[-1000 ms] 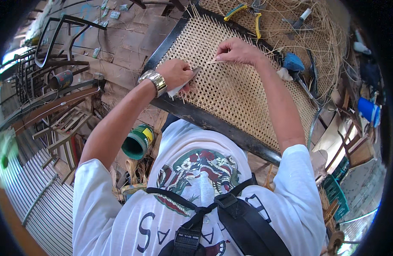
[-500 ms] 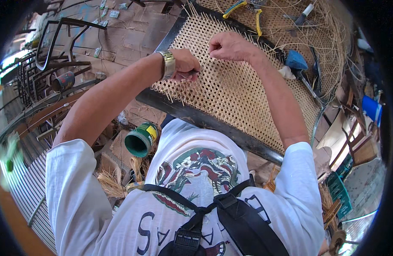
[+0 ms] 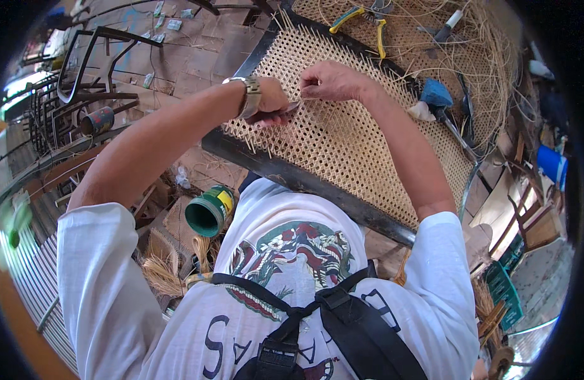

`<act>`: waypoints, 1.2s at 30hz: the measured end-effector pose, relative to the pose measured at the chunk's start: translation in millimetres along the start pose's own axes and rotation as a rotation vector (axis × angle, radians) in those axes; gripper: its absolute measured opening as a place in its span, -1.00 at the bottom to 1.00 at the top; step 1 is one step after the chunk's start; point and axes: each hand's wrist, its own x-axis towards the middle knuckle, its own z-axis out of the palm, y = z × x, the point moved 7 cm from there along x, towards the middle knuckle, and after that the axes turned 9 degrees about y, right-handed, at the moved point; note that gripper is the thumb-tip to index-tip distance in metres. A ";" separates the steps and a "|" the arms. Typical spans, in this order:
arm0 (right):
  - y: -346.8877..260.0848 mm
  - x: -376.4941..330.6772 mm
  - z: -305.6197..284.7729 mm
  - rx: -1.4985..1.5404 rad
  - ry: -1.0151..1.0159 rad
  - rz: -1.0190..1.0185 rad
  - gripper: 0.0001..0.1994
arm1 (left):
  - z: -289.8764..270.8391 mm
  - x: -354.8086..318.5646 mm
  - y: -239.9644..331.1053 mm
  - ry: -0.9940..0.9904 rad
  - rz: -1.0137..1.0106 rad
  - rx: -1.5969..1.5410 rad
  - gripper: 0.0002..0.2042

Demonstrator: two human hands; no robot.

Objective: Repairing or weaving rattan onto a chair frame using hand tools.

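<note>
A woven cane panel (image 3: 342, 139) in a dark frame (image 3: 292, 174) lies across my lap, with loose strand ends sticking out along its edges. Over its upper left part, my left hand (image 3: 270, 104), with a metal watch at the wrist, is closed on a small pointed metal tool (image 3: 292, 107). Just right of it, my right hand (image 3: 333, 81) is pinched above the weave. A thin pale line at its fingertips looks like a cane strand (image 3: 306, 99); most of it is hidden by the fingers.
Beyond the panel, yellow-handled pliers (image 3: 382, 38), a white-handled tool (image 3: 449, 26) and loose cane strands (image 3: 494, 69) lie on another cane surface. A hammer-like tool with a blue head (image 3: 436, 93) rests at right. A green can (image 3: 209, 212) stands by my left leg. Metal frames (image 3: 95, 63) fill the left.
My right hand has come slightly left and down, closer to my left hand, its fingers turned into a pinch. My left hand has shifted a little left and tilted, showing more of the metal tip.
</note>
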 end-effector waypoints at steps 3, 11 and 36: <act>-0.1 -1.1 -3.4 -0.139 0.079 0.038 -0.68 | -13.3 0.4 27.1 0.290 0.141 0.646 -0.42; -12.0 -5.4 -8.3 -0.196 -0.114 0.207 -0.65 | -20.3 -18.0 34.8 0.428 0.410 0.906 -0.49; -22.7 -16.6 -30.6 0.238 0.109 0.214 -0.81 | -60.5 -76.9 -60.2 0.324 0.423 0.041 -0.73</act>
